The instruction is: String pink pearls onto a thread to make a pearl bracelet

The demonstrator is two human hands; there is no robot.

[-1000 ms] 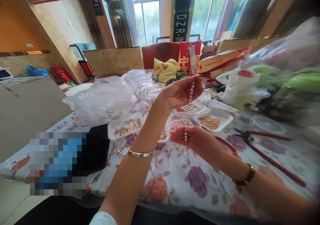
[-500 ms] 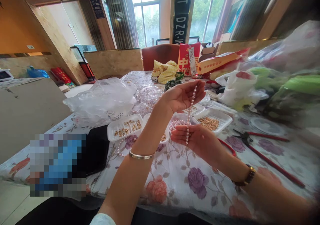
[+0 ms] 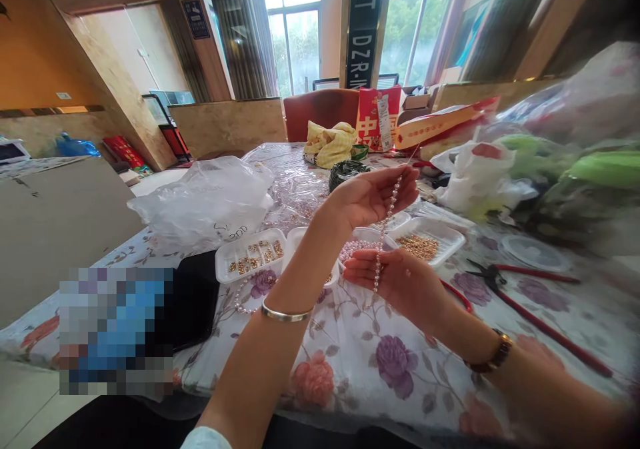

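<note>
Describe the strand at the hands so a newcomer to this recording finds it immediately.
Start from the flowered tablecloth and look above it. A strand of small, shiny pinkish beads slants down from the higher left hand to the right hand below. Unlike the loose pink beads behind it and the beaded loop lying flat, it hangs in a nearly straight line.

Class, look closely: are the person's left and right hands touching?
Apart. The head view shows a clear gap between left hand and right hand, bridged by the bead strand.
</note>
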